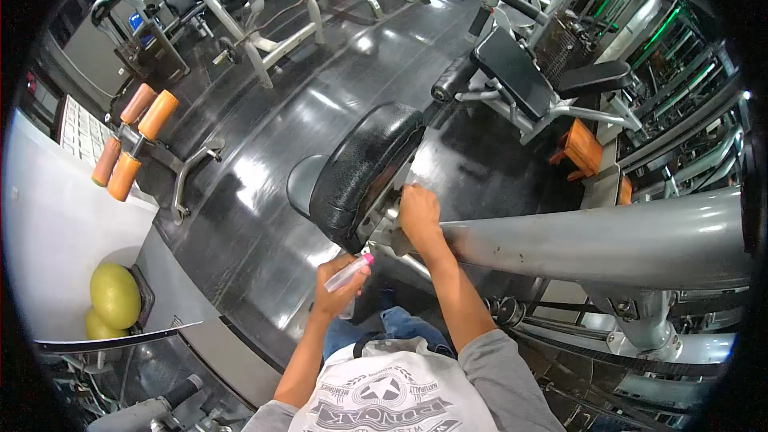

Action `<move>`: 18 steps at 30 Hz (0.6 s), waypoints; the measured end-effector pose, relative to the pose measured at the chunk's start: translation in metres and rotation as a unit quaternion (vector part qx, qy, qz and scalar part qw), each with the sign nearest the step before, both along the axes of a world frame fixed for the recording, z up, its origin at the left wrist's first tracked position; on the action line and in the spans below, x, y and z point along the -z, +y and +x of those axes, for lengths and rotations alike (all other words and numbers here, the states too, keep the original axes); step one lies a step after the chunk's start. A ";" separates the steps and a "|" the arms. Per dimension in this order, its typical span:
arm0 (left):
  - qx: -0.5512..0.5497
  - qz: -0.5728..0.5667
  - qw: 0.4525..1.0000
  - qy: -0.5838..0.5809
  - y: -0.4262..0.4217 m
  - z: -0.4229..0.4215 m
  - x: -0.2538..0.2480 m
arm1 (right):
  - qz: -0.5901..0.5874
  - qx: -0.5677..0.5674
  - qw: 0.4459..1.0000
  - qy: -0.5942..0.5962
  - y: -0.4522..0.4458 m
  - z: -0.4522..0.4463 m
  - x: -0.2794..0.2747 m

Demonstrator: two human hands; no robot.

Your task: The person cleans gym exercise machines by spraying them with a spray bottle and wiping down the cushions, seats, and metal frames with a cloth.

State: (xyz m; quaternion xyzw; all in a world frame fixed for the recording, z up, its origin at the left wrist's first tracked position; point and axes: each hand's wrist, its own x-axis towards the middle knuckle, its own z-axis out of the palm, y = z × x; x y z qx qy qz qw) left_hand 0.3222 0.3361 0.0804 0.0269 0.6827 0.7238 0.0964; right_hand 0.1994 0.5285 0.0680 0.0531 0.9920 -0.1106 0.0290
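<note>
My left hand point(332, 292) is wrapped round a clear spray bottle point(347, 274) with a pink part near its top. The bottle is tilted and its nozzle end is near the lower edge of a black padded cushion point(356, 168) on a gym machine. My right hand point(419, 212) is closed at the back of this cushion, beside its metal bracket point(388, 232). Whatever the right fingers hold is hidden behind the back of the hand. A round grey disc point(305, 184) shows behind the cushion.
A thick grey machine beam point(600, 236) runs to the right of my right arm. Ahead right stands a machine with a black seat pad point(512, 72); near it is an orange wooden stool point(582, 150). Orange foam rollers point(124, 176) and a yellow-green ball point(114, 296) are at left.
</note>
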 end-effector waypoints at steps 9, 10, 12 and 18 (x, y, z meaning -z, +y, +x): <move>0.047 0.020 0.997 -0.060 0.002 0.005 0.008 | 0.074 -0.017 0.993 -0.093 0.024 -0.004 -0.021; 0.045 0.023 0.997 -0.060 0.002 0.004 0.010 | 0.078 -0.019 0.992 -0.093 0.023 -0.010 -0.011; 0.050 0.013 0.996 -0.069 0.001 0.007 0.011 | 0.042 -0.079 0.996 0.020 0.015 -0.018 0.012; 0.047 0.016 0.996 -0.071 -0.004 0.011 0.010 | 0.083 -0.151 0.984 0.046 0.028 0.026 -0.012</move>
